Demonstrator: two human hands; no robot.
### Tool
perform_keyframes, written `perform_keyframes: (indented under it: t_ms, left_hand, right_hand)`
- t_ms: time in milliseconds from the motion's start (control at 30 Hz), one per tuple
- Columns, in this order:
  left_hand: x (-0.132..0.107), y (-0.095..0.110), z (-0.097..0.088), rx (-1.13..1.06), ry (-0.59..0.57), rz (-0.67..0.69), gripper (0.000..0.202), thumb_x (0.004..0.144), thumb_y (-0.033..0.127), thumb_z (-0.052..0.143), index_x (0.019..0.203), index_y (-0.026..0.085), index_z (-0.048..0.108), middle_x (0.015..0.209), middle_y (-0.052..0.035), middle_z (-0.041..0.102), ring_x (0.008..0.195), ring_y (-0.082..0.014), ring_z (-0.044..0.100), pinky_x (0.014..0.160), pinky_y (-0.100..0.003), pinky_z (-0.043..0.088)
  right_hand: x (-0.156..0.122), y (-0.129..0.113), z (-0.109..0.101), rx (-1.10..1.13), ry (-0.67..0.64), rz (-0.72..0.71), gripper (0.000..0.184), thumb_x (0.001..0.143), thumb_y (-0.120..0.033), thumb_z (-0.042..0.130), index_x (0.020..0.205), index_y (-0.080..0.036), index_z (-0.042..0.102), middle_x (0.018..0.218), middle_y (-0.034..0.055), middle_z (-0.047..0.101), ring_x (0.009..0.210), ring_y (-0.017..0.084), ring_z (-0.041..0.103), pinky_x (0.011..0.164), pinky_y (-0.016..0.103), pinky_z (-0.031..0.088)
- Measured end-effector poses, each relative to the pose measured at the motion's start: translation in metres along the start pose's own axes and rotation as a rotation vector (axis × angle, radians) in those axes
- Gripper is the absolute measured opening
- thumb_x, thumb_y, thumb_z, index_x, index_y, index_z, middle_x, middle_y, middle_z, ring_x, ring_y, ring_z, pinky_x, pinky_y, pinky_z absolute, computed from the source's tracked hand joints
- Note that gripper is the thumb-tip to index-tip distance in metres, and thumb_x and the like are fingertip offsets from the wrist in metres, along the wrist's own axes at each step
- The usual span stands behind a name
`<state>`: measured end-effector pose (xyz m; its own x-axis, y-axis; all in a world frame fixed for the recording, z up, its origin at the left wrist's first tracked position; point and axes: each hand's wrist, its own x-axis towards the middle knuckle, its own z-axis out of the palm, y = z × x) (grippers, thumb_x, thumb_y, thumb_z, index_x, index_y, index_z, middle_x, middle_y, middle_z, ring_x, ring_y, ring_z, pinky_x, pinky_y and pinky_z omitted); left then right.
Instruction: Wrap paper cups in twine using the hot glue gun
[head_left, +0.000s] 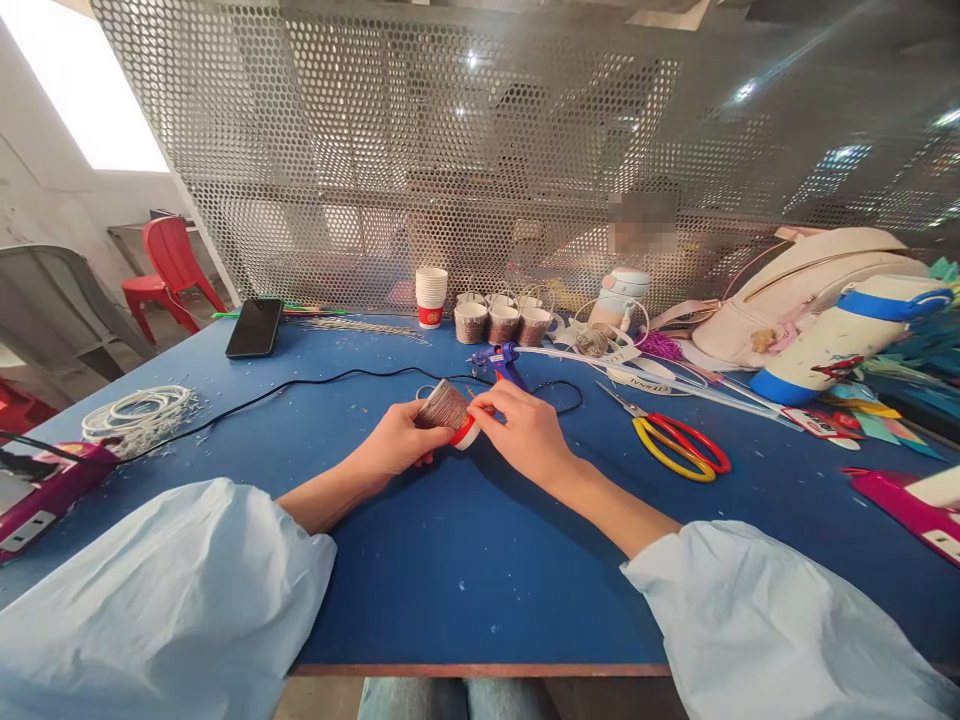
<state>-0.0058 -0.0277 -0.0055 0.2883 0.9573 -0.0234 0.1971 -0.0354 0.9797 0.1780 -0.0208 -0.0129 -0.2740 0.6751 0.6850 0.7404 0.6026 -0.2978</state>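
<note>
A person in light blue sleeves works on a cord-wrapped cup at a blue bench, the left hand gripping its side. The right hand is closed to a pinch at the cup's edge, though what lies between its fingertips cannot be made out. The cup, tilted above the bench near its middle, shows a red band and a white end below the cord; the left fingers hide part of it.

On a white ribbon, the letters "ERNAL" can be read, the start of the word lost in a curl. A red-and-white tag bears lettering too small to read, as does the mark on the stacked paper cups.

Behind the hands lies a glue gun, partly covered by the right hand, with scissors to the right. Wrapped cups stand before a mesh screen, the front row blocking those behind. Through the mesh, a person is only dimly visible, the head blurred. Power strips are cut off by both picture edges.
</note>
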Motion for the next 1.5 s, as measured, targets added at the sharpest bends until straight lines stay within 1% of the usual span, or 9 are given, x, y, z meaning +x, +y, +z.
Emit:
perform_keyframes:
  t_ms: [233,433,633,867,967,1100,1233,1333,1500]
  left_hand:
    - [0.000,0.002,-0.001,0.004,0.009,0.043,0.013,0.066,0.024,0.064,0.075,0.014,0.062,0.049,0.0060,0.049,0.044,-0.0075,0.042,0.044,-0.020,0.035]
    - [0.002,-0.001,-0.002,0.010,-0.008,0.053,0.016,0.064,0.022,0.062,0.078,0.013,0.062,0.050,0.0057,0.049,0.044,-0.0078,0.042,0.045,-0.021,0.036]
    - [0.004,-0.005,-0.002,-0.043,-0.024,0.017,0.013,0.064,0.020,0.061,0.075,0.013,0.059,0.052,0.0041,0.053,0.047,-0.0088,0.047,0.046,-0.022,0.039]
    - [0.005,-0.006,-0.003,-0.118,-0.073,0.008,0.011,0.065,0.014,0.056,0.076,0.014,0.055,0.054,0.0018,0.058,0.049,-0.0100,0.054,0.049,-0.023,0.045]
    - [0.005,-0.003,-0.004,-0.181,-0.094,0.003,0.014,0.068,0.019,0.061,0.080,0.014,0.056,0.055,0.0019,0.058,0.048,-0.0100,0.054,0.047,-0.022,0.045]
    - [0.006,0.000,-0.008,-0.244,-0.088,-0.022,0.022,0.069,0.027,0.069,0.082,0.013,0.058,0.056,0.0025,0.057,0.043,-0.0087,0.052,0.038,-0.019,0.038]
    - [0.008,-0.001,-0.011,-0.328,-0.137,-0.058,0.027,0.067,0.028,0.073,0.083,0.013,0.058,0.056,0.0025,0.058,0.040,-0.0084,0.053,0.035,-0.019,0.037]
    - [0.008,0.000,-0.012,-0.371,-0.180,-0.073,0.028,0.065,0.026,0.074,0.084,0.012,0.059,0.060,0.0003,0.062,0.040,-0.0093,0.055,0.034,-0.018,0.037]
    - [0.006,0.000,-0.013,-0.386,-0.262,-0.077,0.030,0.066,0.027,0.073,0.089,0.011,0.060,0.063,-0.0025,0.065,0.041,-0.0111,0.059,0.032,-0.017,0.034]
  right_hand:
    - [0.002,0.001,-0.001,0.030,-0.033,0.060,0.011,0.087,-0.023,0.060,0.078,-0.023,0.066,0.080,-0.0005,0.066,0.068,0.013,0.060,0.063,0.025,0.043]
    - [0.003,0.002,0.000,0.095,-0.050,0.121,0.010,0.084,-0.022,0.062,0.075,-0.023,0.066,0.078,-0.0010,0.065,0.063,0.012,0.057,0.060,0.025,0.040]
    - [0.004,-0.001,-0.003,0.162,-0.063,0.149,0.010,0.084,-0.019,0.060,0.075,-0.021,0.065,0.078,-0.0007,0.064,0.066,0.012,0.056,0.060,0.025,0.040]
    - [0.005,-0.002,-0.009,0.197,-0.069,0.135,0.011,0.085,-0.022,0.056,0.078,-0.021,0.065,0.078,0.0002,0.062,0.060,0.012,0.049,0.058,0.026,0.041]
    - [0.005,-0.003,-0.010,0.188,-0.050,0.131,0.011,0.084,-0.022,0.056,0.081,-0.021,0.066,0.078,0.0009,0.062,0.062,0.012,0.052,0.057,0.025,0.042]
    - [0.005,-0.003,-0.011,0.169,-0.022,0.131,0.008,0.082,-0.021,0.059,0.084,-0.021,0.066,0.082,0.0018,0.064,0.072,0.014,0.061,0.059,0.025,0.045]
    - [0.004,-0.005,-0.014,0.117,-0.029,0.098,0.009,0.082,-0.019,0.059,0.086,-0.022,0.067,0.085,0.0011,0.065,0.074,0.014,0.063,0.060,0.025,0.045]
    - [0.004,-0.006,-0.019,0.074,-0.027,0.049,0.010,0.083,-0.017,0.059,0.086,-0.022,0.067,0.084,0.0008,0.066,0.072,0.014,0.062,0.061,0.027,0.046]
    - [0.004,-0.007,-0.033,-0.022,0.075,-0.156,0.008,0.083,-0.016,0.061,0.085,-0.021,0.067,0.091,0.0045,0.068,0.087,0.020,0.061,0.078,0.036,0.045]
